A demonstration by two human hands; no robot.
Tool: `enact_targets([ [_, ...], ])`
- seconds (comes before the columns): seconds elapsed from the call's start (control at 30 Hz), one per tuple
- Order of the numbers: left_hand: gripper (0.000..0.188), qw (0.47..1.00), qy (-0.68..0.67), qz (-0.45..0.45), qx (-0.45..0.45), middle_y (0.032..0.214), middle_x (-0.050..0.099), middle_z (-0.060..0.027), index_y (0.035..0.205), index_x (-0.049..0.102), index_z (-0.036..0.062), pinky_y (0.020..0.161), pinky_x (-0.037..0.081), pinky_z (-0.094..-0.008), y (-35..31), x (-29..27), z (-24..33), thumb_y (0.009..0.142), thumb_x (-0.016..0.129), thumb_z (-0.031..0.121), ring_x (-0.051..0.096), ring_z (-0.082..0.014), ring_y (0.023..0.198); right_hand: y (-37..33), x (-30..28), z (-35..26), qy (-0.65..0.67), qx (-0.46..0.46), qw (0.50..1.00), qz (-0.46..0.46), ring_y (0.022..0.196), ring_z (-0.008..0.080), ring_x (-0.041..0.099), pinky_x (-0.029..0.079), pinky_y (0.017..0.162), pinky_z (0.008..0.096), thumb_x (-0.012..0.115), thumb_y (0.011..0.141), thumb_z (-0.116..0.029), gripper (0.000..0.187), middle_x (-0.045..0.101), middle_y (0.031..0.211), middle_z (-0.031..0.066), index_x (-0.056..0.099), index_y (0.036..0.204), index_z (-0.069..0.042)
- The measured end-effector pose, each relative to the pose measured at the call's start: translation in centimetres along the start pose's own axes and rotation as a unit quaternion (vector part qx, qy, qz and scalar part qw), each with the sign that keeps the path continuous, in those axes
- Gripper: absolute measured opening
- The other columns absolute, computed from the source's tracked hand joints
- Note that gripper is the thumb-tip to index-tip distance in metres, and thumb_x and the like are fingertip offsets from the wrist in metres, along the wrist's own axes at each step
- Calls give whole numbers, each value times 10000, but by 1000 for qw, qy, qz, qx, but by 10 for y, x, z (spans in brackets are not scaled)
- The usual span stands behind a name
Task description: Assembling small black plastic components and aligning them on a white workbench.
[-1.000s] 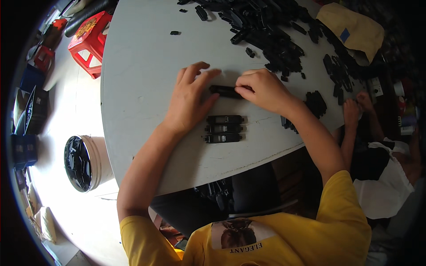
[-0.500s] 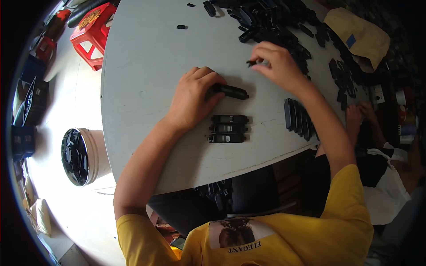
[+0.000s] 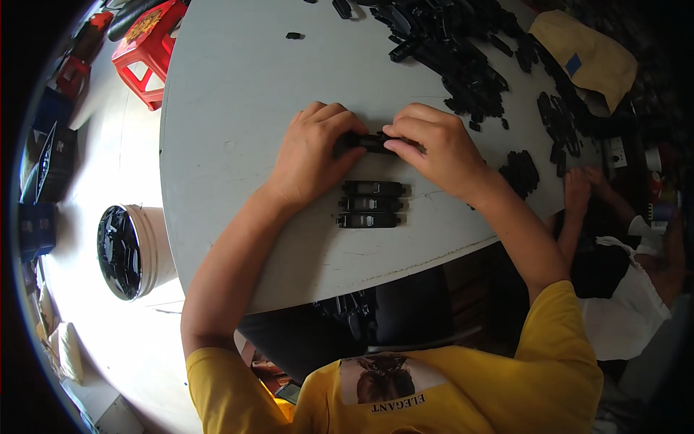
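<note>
Between my two hands is a long black plastic part [image 3: 372, 142], just above the grey table [image 3: 238, 94]. My left hand [image 3: 316, 148] is closed round its left end. The fingers of my right hand [image 3: 434, 145] pinch at its right end, where a small black piece was held before; that piece is now mostly hidden by the fingertips. Just nearer to me, three similar black plastic parts [image 3: 371, 204] lie side by side in a short stack of rows, each with a small shiny metal-looking bit in its middle.
A big heap of black parts [image 3: 448, 50] covers the far right. A row of them [image 3: 520, 173] lies beyond my right forearm. A tan bag [image 3: 578, 61] and another person's hands [image 3: 576, 189] are at the right. A filled bucket [image 3: 148, 246] and red stool [image 3: 148, 47] stand left.
My right hand has moved left and nearer to me, bringing its small black piece to the right end of the long black plastic part. My left hand keeps its hold.
</note>
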State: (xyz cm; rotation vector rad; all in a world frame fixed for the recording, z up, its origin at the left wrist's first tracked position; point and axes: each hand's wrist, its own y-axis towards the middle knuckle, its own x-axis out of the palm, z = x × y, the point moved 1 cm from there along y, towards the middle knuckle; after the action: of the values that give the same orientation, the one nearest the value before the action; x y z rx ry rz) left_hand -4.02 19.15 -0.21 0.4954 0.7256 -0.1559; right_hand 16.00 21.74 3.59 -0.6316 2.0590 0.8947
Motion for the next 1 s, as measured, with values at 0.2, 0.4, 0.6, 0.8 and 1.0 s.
enact_targets([
  [0.2, 218, 1000, -10, 5, 14, 903, 628, -37, 909, 647, 99, 854, 431, -386, -2, -1, -1, 709, 731, 81, 562, -261, 924, 2, 7, 1, -9, -40, 999, 1, 696, 231, 607, 493, 608, 309, 737, 765, -14, 140, 611, 838, 90, 654, 874, 16],
  [0.4, 214, 1000, -6, 4, 16, 901, 630, -35, 905, 648, 100, 856, 427, -385, 1, -1, -2, 709, 730, 79, 562, -261, 921, -3, 7, 1, -1, -35, 999, 9, 699, 224, 609, 499, 607, 309, 730, 765, 6, 133, 602, 828, 87, 648, 869, 17],
  [0.6, 218, 1000, -9, 6, 18, 903, 628, -30, 905, 646, 103, 858, 420, -377, -1, -1, -3, 706, 733, 80, 559, -259, 928, -3, 7, 1, 3, -28, 999, 15, 695, 222, 605, 496, 608, 314, 724, 771, 10, 130, 598, 821, 88, 647, 875, 20],
  [0.8, 220, 1000, -12, -4, 10, 906, 625, -25, 900, 648, 109, 859, 414, -375, -2, -1, -2, 702, 740, 81, 559, -249, 934, 2, 4, -3, 40, 16, 999, -27, 665, 229, 594, 482, 601, 319, 725, 787, -40, 120, 616, 821, 95, 632, 784, 36],
  [1.0, 225, 1000, -8, -11, 11, 903, 623, -21, 892, 649, 111, 847, 418, -376, -3, -2, 2, 692, 746, 73, 561, -245, 927, 22, -4, -2, 44, 142, 975, -165, 623, 245, 565, 460, 596, 344, 697, 792, -50, 131, 609, 740, 126, 605, 752, 34],
])
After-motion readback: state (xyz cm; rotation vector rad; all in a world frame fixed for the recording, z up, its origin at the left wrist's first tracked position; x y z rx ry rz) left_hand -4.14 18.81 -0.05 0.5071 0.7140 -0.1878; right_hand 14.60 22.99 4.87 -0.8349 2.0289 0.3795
